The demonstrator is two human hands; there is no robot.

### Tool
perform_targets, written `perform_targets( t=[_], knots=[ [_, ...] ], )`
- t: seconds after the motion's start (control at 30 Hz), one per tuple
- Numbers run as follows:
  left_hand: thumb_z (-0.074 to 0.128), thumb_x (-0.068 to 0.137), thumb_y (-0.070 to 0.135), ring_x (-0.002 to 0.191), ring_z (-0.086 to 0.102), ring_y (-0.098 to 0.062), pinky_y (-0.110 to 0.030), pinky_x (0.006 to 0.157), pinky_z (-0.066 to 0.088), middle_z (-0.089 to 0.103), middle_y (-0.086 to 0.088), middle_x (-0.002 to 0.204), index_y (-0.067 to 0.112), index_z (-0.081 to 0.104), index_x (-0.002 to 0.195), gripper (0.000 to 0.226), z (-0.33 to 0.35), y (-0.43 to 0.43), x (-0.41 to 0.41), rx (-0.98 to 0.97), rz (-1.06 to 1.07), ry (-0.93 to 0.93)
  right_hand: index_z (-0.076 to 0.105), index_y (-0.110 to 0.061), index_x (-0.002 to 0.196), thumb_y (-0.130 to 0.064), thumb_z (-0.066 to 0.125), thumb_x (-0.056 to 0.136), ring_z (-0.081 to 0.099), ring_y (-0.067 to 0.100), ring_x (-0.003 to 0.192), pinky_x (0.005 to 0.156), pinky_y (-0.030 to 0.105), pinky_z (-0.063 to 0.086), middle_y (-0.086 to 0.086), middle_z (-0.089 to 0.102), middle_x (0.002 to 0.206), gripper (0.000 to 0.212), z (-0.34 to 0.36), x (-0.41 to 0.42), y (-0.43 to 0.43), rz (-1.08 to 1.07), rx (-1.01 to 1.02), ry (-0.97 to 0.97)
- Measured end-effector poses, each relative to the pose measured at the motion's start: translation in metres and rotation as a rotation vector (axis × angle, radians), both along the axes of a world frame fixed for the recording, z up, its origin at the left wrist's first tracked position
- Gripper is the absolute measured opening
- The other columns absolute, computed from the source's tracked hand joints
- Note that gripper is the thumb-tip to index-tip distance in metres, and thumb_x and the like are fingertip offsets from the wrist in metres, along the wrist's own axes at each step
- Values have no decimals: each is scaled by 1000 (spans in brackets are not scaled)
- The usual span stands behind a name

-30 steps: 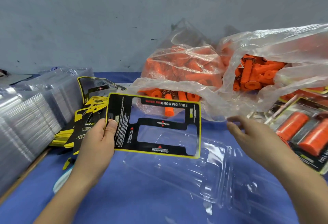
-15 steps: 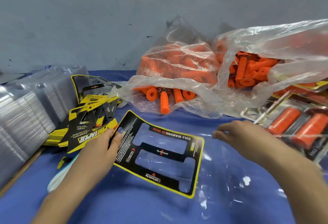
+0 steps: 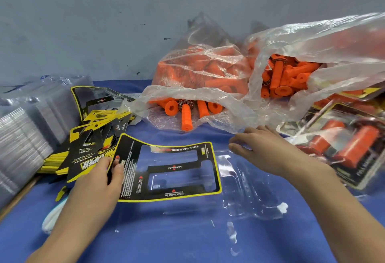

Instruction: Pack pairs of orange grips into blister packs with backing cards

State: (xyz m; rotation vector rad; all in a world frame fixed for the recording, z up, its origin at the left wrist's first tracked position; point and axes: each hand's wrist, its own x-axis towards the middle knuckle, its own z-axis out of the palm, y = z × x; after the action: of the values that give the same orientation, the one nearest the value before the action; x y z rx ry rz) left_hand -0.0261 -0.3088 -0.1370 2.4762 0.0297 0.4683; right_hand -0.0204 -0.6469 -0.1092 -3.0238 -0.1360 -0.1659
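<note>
Backing card (image 3: 173,167), black with a yellow border, is clamped at its left edge between the thumb and fingers of the left hand (image 3: 98,181), lying partly over a clear blister pack (image 3: 250,191) on blue cloth (image 3: 187,235). The right hand (image 3: 268,152), fingers (image 3: 246,137) straight and close together, sits at the pack's far rim; contact cannot be told. Orange grips (image 3: 185,114) spill from plastic bags (image 3: 208,70) behind.

Two hands are counted: left hand (image 3: 100,181), right hand (image 3: 264,150). One loose backing card (image 3: 173,167) and one open blister pack (image 3: 250,189) are seen. Two plastic bags (image 3: 204,62) are filled with orange grips (image 3: 185,116), about five of them exposed at the nearer mouth. At least one finished pack (image 3: 343,152) with two grips is made out. The card pile (image 3: 89,141) and blister stack (image 3: 27,137) cannot be counted.
</note>
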Motion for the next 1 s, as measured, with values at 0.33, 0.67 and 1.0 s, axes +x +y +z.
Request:
perform_targets(
  t=[0.33, 0.67, 1.0],
  knots=[
    [51, 97, 29, 86, 59, -42, -46, 68, 44, 67, -10, 82, 18, 52, 82, 18, 1, 0, -4, -13, 15, 5, 42, -49, 136, -83, 54, 71, 34, 8, 134, 121, 49, -4, -19, 52, 130, 74, 4, -16, 6, 61, 168, 244],
    [51, 97, 31, 82, 58, -40, -43, 63, 40, 67, -6, 79, 19, 51, 83, 18, 2, 4, -4, 11, 2, -8, 35, -50, 142, -66, 74, 70, 53, 14, 115, 102, 34, 40, -18, 51, 116, 83, 12, -22, 12, 47, 181, 455],
    [53, 96, 29, 70, 55, -8, -30, 59, 40, 63, 6, 69, 19, 51, 74, 24, -3, 6, -2, -23, -85, -30, 29, -44, 149, -41, 48, 101, 40, 21, 127, 116, 42, 18, -9, 51, 123, 52, 2, -2, 21, 139, -28, 199]
  ],
)
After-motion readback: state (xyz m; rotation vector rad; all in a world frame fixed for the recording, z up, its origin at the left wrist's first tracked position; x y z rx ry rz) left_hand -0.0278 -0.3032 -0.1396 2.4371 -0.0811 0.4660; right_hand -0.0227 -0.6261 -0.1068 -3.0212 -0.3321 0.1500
